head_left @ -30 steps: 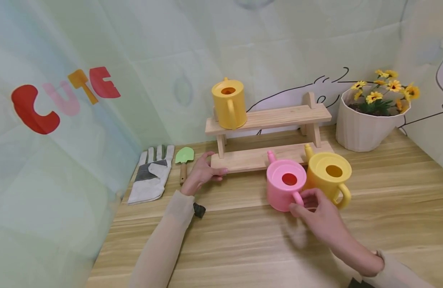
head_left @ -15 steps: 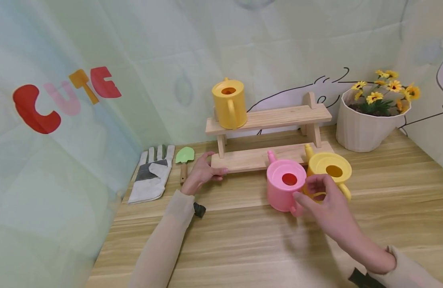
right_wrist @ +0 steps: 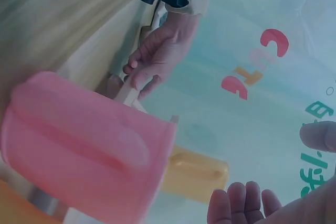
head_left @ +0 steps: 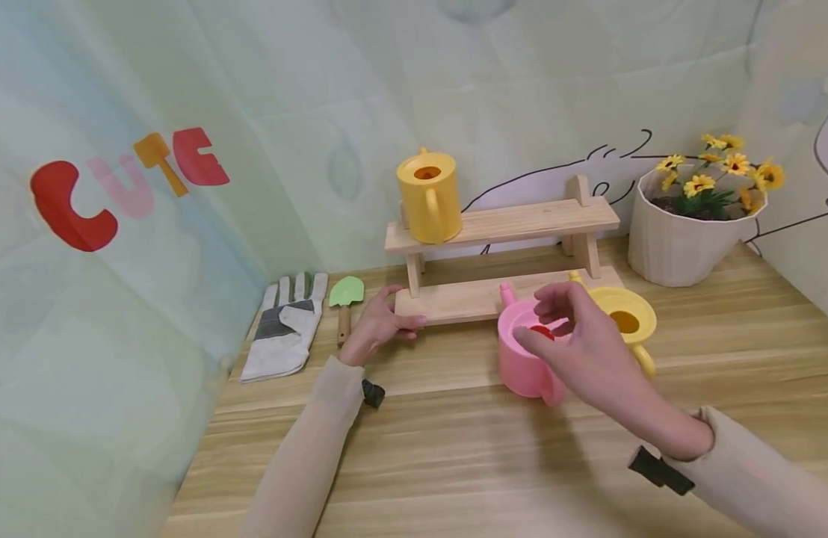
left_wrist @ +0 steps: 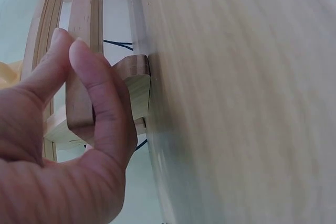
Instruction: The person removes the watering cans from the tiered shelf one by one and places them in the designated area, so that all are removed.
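Observation:
My left hand (head_left: 385,321) grips the left end of the lower board of a two-tier wooden plant stand (head_left: 521,218). In the left wrist view, thumb and fingers lie on either side of that board (left_wrist: 81,100). A pink watering can (head_left: 518,366) stands at the stand's front, spout toward the back. Over its opening hovers my right hand (head_left: 598,359), fingers loosely bent and holding nothing. It partly hides the pink can and a yellow watering can (head_left: 632,302) standing just to the right. Another yellow watering can (head_left: 421,202) sits on the upper tier's left end.
A white pot (head_left: 679,243) with yellow flowers stands at the back right. Left of the stand lie a green-bladed trowel (head_left: 347,291) and a work glove (head_left: 276,351). Printed fabric walls rise behind and on the left of the wooden table (head_left: 441,448).
My right hand has let go of the pink watering can's handle, risen and shifted left over the can's top. The left hand keeps its grip on the stand; the cans stay put.

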Motion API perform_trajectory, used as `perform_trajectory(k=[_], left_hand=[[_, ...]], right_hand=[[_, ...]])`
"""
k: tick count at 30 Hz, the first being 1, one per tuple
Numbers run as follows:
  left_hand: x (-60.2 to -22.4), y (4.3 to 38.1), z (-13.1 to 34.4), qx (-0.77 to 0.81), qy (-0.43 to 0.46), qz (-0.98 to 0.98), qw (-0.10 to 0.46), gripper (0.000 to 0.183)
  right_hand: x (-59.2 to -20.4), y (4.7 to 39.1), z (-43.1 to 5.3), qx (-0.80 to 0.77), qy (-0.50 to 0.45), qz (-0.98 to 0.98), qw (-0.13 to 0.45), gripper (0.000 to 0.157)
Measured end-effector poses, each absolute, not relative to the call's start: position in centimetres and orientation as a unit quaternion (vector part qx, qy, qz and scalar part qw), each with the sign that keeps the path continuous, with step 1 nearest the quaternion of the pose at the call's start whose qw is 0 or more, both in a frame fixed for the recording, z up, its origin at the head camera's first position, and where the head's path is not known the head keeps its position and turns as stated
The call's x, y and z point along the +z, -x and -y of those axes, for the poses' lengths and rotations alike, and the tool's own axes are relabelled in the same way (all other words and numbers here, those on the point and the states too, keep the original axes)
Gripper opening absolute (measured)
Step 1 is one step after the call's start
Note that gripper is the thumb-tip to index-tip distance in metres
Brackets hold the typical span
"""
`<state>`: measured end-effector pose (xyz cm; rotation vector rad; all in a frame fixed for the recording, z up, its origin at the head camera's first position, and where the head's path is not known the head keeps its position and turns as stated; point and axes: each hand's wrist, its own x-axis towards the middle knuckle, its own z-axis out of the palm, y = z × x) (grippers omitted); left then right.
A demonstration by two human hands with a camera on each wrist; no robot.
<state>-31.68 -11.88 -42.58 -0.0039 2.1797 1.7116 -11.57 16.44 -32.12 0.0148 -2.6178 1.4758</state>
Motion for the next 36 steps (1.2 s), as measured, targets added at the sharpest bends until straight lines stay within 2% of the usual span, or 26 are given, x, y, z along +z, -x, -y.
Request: perform_trajectory(k=[11, 18, 36], left_hand=[[-42.7, 31.7, 11.9, 0.605, -0.002, -0.774, 0.186, 0.098], [-42.6, 31.8, 11.9, 0.599, 0.005, -0.780, 0.183, 0.097], [-42.7, 31.7, 12.2, 0.612, 0.003, -0.766, 0.198, 0.099]], right_hand=[[-29.2, 16.0, -13.9, 0.494, -0.056, 0.864, 0.085, 0.052], [-28.3, 19.9, -12.6, 0.502, -0.074, 0.860, 0.058, 0.052], [-27.5, 28.0, -10.0, 0.515, -0.019, 0.856, 0.048, 0.054]])
